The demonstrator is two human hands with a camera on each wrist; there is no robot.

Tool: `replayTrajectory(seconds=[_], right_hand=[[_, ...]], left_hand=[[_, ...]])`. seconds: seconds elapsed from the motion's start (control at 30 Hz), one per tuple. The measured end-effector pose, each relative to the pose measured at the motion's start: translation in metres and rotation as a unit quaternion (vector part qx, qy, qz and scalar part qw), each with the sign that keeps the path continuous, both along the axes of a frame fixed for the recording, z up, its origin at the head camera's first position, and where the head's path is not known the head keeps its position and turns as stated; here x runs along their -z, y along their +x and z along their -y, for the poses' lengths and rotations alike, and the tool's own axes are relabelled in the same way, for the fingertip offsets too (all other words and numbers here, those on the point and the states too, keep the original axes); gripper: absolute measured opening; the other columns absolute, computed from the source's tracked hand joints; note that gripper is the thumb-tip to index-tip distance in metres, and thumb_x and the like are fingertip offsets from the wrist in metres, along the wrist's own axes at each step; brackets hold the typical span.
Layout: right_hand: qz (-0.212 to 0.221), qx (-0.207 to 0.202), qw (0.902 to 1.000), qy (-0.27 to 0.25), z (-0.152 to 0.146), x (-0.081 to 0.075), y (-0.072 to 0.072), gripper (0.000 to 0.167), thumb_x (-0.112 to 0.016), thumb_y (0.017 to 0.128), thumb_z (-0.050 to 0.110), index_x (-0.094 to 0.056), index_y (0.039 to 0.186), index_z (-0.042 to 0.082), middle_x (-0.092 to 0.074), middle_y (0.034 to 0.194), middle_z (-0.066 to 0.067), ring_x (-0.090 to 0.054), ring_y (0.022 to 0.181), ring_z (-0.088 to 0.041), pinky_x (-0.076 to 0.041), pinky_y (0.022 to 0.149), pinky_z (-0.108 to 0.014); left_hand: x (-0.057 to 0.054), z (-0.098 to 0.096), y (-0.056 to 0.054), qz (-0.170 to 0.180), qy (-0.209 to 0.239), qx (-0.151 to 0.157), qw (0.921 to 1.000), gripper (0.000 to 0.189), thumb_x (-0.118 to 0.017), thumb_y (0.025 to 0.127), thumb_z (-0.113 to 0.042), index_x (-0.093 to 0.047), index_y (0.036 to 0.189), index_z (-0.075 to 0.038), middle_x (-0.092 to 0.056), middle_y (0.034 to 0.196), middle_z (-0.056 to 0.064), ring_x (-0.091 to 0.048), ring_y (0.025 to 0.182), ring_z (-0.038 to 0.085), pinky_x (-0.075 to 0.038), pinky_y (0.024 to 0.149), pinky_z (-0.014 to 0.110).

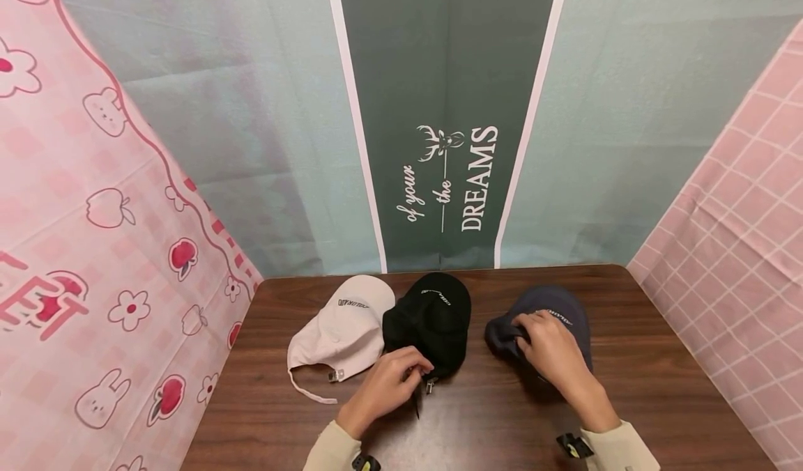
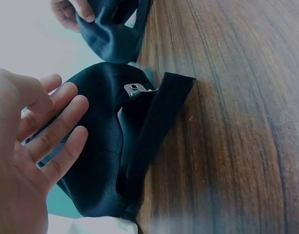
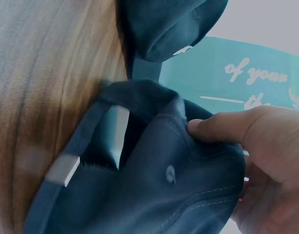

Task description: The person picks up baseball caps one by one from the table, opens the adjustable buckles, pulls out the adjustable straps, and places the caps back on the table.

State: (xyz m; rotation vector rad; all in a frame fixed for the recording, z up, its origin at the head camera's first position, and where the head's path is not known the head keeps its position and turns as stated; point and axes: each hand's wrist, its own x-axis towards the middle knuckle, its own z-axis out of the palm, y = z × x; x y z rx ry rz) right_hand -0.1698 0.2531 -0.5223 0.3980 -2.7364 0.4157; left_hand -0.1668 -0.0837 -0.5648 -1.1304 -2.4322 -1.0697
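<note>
A navy cap (image 1: pixel 574 311) is at the right of the table, and my right hand (image 1: pixel 548 345) pinches its crown between thumb and fingers. In the right wrist view, the thumb presses the cloth near the back opening of the navy cap (image 3: pixel 208 180). At the middle lies a black cap (image 1: pixel 439 318), its strap hanging loose past a metal buckle (image 2: pixel 135 88). My left hand (image 1: pixel 392 380) is by the back of the black cap; in the left wrist view its fingers are relaxed and spread, with nothing gripped. Whether they touch the cloth is hard to tell.
A white cap (image 1: pixel 351 325) lies left of the black one, close against it, its strap trailing on the brown wooden table (image 1: pixel 263 387). Behind the table hangs a green cloth (image 1: pixel 439 74) with lettering. Pink patterned cloths (image 1: pixel 94 248) flank both sides.
</note>
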Motion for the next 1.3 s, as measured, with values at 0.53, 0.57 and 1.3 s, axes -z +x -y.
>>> replayTrajectory(seconds=[0.53,0.57,1.3], right_hand=[[-0.062,-0.011,0.998,-0.012,0.007,-0.029,0.003,0.021,-0.083,0.09,0.014,-0.082,0.111,0.01,-0.081,0.101,-0.008,-0.073,0.096,-0.029,-0.062,0.077,-0.052],[-0.068,-0.013,0.9975,-0.013,0.008,-0.031,0.003,0.022,-0.084,0.09,0.014,-0.082,0.111,0.01,-0.081,0.1,-0.007,-0.073,0.095,-0.029,-0.062,0.076,-0.052],[-0.123,-0.066,0.9892,-0.044,0.028,-0.079,0.016,0.02,-0.083,0.09,0.015,-0.083,0.11,0.018,-0.081,0.099,0.002,-0.077,0.088,-0.019,-0.061,0.071,-0.046]], left_hand=[[-0.023,-0.012,-0.002,-0.062,0.059,0.016,0.9962,0.041,-0.067,0.092,0.003,-0.068,0.13,-0.012,-0.071,0.106,-0.004,-0.066,0.093,0.005,-0.055,0.078,0.014],[-0.025,-0.013,-0.002,-0.072,0.061,0.015,0.9955,0.043,-0.068,0.091,0.003,-0.068,0.131,-0.013,-0.071,0.108,-0.004,-0.066,0.096,0.006,-0.055,0.08,0.015],[-0.039,-0.027,-0.004,-0.087,0.056,0.006,0.9946,0.068,-0.075,0.092,-0.003,-0.05,0.153,-0.015,-0.053,0.15,0.007,-0.055,0.138,0.021,-0.054,0.107,0.037]])
